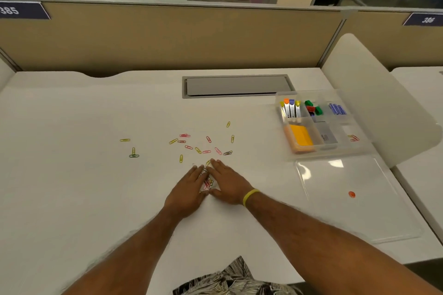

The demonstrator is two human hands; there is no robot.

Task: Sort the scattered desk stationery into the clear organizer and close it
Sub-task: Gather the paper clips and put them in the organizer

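Observation:
Coloured paper clips [199, 148] lie scattered over the middle of the white desk. My left hand [188, 190] and my right hand [226, 183] lie flat on the desk side by side, cupped around a small heap of clips [207, 181] between them. The clear organizer [359, 148] stands open at the right, holding markers, coloured binder clips, orange sticky notes, a grey box and a few clips. Its clear lid [354, 213] lies flat in front of it with an orange dot on it.
A grey cable hatch [237, 86] is set into the desk behind the clips. A tan partition wall [167, 38] runs along the back. A white side divider [374, 93] stands just right of the organizer. Two stray clips [133, 153] lie further left.

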